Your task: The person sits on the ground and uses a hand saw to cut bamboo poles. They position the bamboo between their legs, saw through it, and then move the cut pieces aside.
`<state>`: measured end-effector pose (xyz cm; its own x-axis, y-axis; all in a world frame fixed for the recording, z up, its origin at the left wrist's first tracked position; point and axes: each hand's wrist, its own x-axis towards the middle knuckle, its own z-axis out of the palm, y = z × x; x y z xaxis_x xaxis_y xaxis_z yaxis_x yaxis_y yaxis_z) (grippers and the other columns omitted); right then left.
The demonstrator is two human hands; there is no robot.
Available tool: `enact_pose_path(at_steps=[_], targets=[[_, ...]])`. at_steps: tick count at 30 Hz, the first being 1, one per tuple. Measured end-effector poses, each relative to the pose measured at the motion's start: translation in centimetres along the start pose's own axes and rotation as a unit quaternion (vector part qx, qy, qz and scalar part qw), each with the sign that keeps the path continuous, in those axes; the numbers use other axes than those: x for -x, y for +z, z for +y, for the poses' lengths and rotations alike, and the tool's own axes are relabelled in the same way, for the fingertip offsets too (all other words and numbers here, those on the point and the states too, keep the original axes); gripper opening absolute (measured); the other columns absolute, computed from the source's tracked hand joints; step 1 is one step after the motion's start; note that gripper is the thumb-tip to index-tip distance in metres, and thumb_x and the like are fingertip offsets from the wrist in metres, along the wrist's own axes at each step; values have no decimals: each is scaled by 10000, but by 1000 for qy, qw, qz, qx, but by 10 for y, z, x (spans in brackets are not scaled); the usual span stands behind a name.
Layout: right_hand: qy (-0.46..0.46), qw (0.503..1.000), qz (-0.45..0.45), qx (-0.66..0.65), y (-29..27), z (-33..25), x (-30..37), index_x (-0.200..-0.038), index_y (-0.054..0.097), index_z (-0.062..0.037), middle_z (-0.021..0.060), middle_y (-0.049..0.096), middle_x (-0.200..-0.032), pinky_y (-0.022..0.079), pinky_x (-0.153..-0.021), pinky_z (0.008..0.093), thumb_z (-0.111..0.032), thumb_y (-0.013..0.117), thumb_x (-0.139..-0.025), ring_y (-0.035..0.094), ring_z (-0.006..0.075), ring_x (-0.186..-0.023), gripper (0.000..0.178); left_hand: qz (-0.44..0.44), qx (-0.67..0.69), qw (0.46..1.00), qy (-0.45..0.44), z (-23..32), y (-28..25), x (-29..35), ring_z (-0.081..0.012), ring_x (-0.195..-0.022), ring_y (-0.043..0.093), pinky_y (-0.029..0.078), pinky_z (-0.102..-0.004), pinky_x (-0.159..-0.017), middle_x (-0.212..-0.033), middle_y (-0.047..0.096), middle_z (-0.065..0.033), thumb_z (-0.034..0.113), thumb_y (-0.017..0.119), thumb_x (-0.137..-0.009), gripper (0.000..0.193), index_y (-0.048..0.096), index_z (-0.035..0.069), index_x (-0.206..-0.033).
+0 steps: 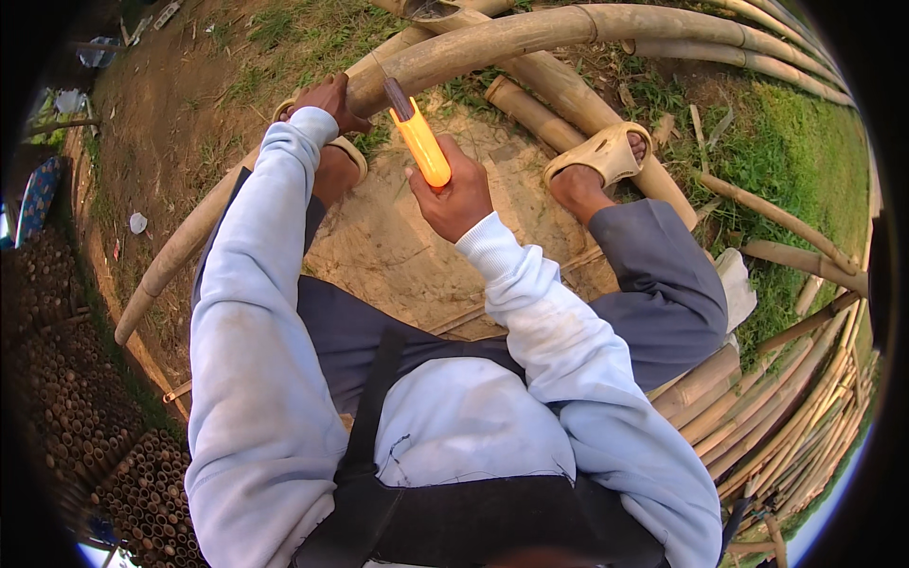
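Observation:
A long bamboo pole (488, 43) crosses in front of me, curving from the left side toward the far right. My left hand (327, 102) grips it left of the middle, with part of the fingers hidden. In my right hand (454, 189), fingers wrap round the yellow-orange handle of a hand saw (419, 142). Its dark front end points away from me, and the thin blade shows almost edge-on against the pole. Whether the blade cuts into the pole, I cannot tell. My feet in beige sandals (606, 159) are at either side, close to the poles.
Another thick bamboo pole (568, 90) lies crosswise beneath the long one, beside a shorter bamboo piece (532, 112). Stacked poles (786, 398) fill the right side. Many cut bamboo pieces (142, 492) are piled at the lower left. Grass (805, 142) and bare soil surround me.

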<state>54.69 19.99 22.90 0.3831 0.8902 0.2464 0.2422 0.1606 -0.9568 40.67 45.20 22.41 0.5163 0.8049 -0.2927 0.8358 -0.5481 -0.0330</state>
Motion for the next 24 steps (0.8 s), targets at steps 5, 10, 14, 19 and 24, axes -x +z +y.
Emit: enact_pose_path(at_steps=[5,10,14,19,24], targets=[[42,998,-31,-41,1,7,-10,-1044,574,-37,165,638,-783,517,-646,415,-129,732,-844,663,375,-724,271,-12,20,1000,-8,5,-3,2,-406,-1195,600,436,-498,-1051,-1262,637,-219,553,890,-591,992,499,14,-1327],[46,998,-37,-30,-5,-6,-6,-1050,581,-37,169,652,-798,524,-656,418,-152,739,-852,672,383,-745,278,9,36,999,-3,5,-3,4,-424,-1149,619,464,-483,-1013,-1232,649,-231,502,903,-610,943,497,14,-1309],[36,999,-31,-27,0,-1,-10,-1061,589,-39,175,659,-807,527,-660,428,-182,745,-861,670,395,-753,291,6,28,999,-15,5,-2,4,-427,-1136,625,480,-469,-999,-1209,658,-237,498,899,-614,926,506,13,-1298],[45,998,-42,-23,3,13,-8,-1055,621,-36,181,669,-813,531,-663,429,-239,744,-894,670,400,-749,286,7,26,1000,-14,6,-2,4,-423,-1085,649,521,-463,-939,-1155,676,-235,490,871,-639,874,516,23,-1287],[135,989,-59,26,-52,-50,57,-1108,664,11,107,667,-749,515,-651,299,-137,744,-922,643,176,-652,251,4,27,1000,2,3,-1,0,-414,-956,685,558,-473,-840,-1055,705,-214,492,822,-659,790,544,26,-1233]])
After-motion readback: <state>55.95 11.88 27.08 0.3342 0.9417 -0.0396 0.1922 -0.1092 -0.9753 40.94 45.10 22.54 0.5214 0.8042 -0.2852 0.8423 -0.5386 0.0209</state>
